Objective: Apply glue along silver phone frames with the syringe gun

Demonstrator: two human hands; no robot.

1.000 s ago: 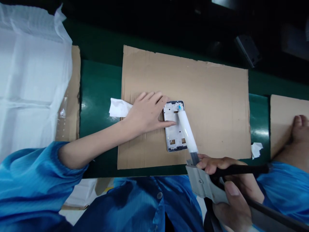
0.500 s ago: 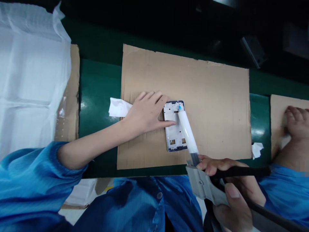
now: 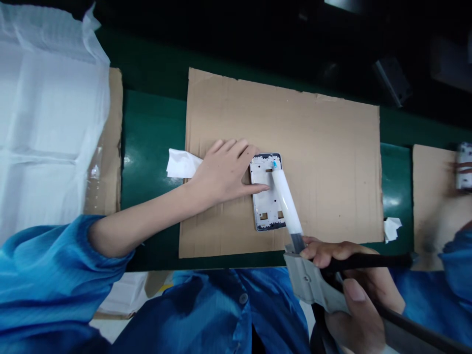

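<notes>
A phone frame [image 3: 261, 199], pale inside with a dark rim, lies on a cardboard sheet [image 3: 332, 147]. My left hand [image 3: 224, 172] spans its left side, the thumb stretched over the frame and the index finger at its upper left corner. In my right hand [image 3: 354, 300] is a grey dispensing gun [image 3: 306, 280], my fingers wrapped round its handle and lever. Its white tube [image 3: 287, 204] slants up across the frame's right side. The blue nozzle tip [image 3: 274, 165] is over the frame's upper part; whether it touches, I cannot tell.
A white cloth [image 3: 182, 163] lies partly under my left wrist. White wrapping sheet [image 3: 47, 113] covers the left side. A crumpled paper scrap [image 3: 392, 229] rests to the right. On another cardboard [image 3: 427, 187], a co-worker's blurred arm is near a second phone frame [image 3: 465, 167].
Both my hands, the gun and the phone frame have stayed in place. At the right, the co-worker's hand has moved, and a second phone frame has come into view.
</notes>
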